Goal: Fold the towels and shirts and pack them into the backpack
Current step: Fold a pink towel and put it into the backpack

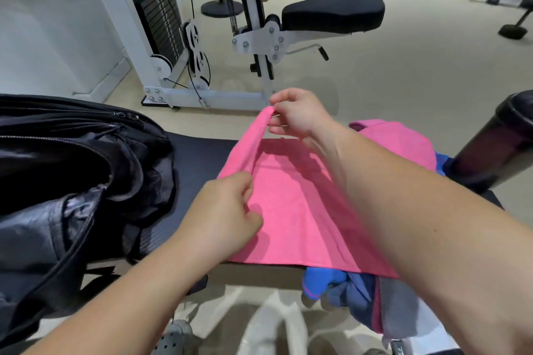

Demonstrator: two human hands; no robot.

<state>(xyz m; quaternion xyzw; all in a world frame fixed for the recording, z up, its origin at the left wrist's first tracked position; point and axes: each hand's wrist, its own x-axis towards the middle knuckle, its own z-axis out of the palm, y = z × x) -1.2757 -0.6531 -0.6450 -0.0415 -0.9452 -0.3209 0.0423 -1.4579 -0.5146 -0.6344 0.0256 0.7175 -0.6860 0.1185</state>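
1. Head view, the grips: the near end of the lifted left edge of the pink towel (302, 210) is pinched by the left hand (227, 210), with its fingers curled round the cloth. The far end of the same edge is pinched between thumb and fingertips of the right hand (300, 115), which is held higher, above the far rim of the bench.

2. Head view, the towel relative to the grips: the gripped edge is stretched between the two hands and raised off the pad as a rolled ridge. The rest of the towel is spread flat to the right of both hands, under the right forearm.

3. Head view, the support: the towel is laid on the black bench pad (199, 153), and its near hem reaches the pad's front edge.

4. Head view, the surroundings:
   - An unzipped black backpack (72, 181) is seen on the left end of the bench, just beside the left hand but apart from the towel.
   - A second pink cloth (403, 141) is heaped at the right.
   - Blue garments (326, 282) hang below the towel's near hem.
   - A weight machine (161, 23) stands on the floor beyond.
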